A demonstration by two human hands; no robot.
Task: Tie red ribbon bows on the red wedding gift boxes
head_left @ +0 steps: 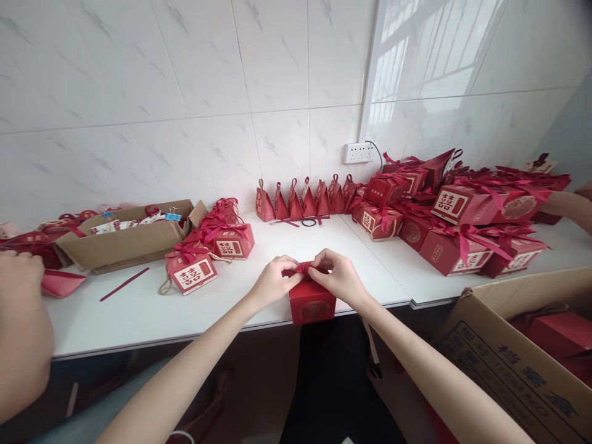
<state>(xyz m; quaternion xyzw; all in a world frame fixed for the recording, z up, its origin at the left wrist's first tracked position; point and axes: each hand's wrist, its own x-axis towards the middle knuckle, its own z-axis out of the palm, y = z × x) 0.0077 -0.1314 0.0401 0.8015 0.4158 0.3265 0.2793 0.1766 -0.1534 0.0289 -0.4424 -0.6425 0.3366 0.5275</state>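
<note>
A small red gift box [311, 302] stands at the front edge of the white table [139, 314]. Both hands meet on its top. My left hand [275, 277] pinches the red ribbon [307, 269] from the left side, fingers closed. From the right, my right hand [335, 275] pinches the same ribbon, fingers closed too. The ribbon is bunched between the fingertips and is partly hidden by them.
Finished red boxes with bows [206, 256] sit left of centre, a big pile [462, 222] on the right. Flat red packs [305, 200] lean on the tiled wall. An open carton [124, 240] stands left, another carton [522, 357] at lower right. Other people's hands [18, 290] show at both edges.
</note>
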